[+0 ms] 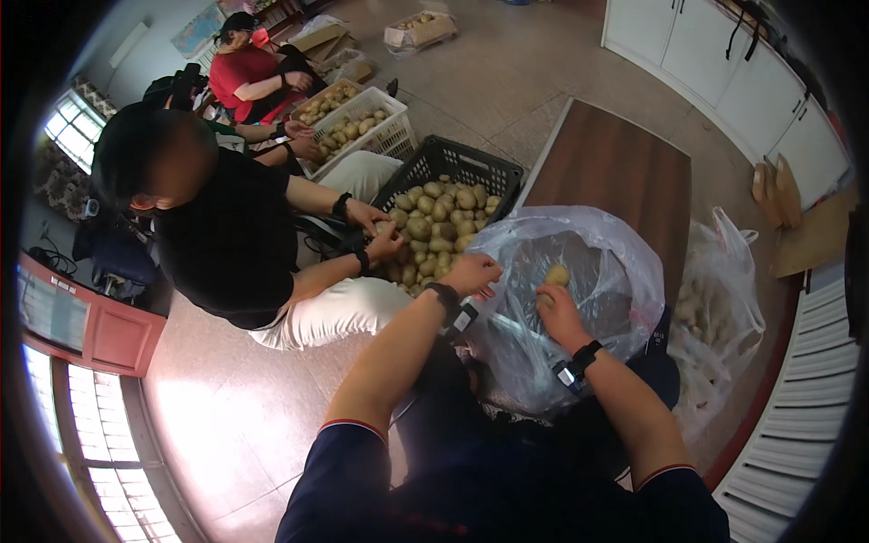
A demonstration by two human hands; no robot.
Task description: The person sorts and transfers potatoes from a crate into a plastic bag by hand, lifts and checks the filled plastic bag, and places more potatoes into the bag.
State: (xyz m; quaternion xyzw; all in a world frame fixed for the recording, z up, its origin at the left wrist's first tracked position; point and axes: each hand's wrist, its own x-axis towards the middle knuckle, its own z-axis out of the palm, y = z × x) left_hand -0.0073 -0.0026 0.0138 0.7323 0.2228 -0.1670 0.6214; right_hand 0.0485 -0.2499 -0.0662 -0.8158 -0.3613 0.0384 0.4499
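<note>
My right hand (562, 317) is over the opening of a clear plastic bag (641, 271), its fingers closed around a potato that shows partly at the fingertips. Another potato (557, 275) lies just beyond those fingers; whether they touch it I cannot tell. My left hand (472, 275) is bent at the bag's left rim, between the bag and a black plastic crate (468, 159). What its curled fingers hold, if anything, is hidden. Many potatoes (441, 231) fill the crate. A co-worker's hands (380, 234) hold a potato at the crate's left side.
A brown wood-grain table (611, 163) stands beyond the bag. A filled plastic bag (713, 305) is on the floor at right, near a white radiator (787, 434). More people sit at upper left by a white crate (387, 108) of potatoes. A cardboard box (421, 34) stands farther off.
</note>
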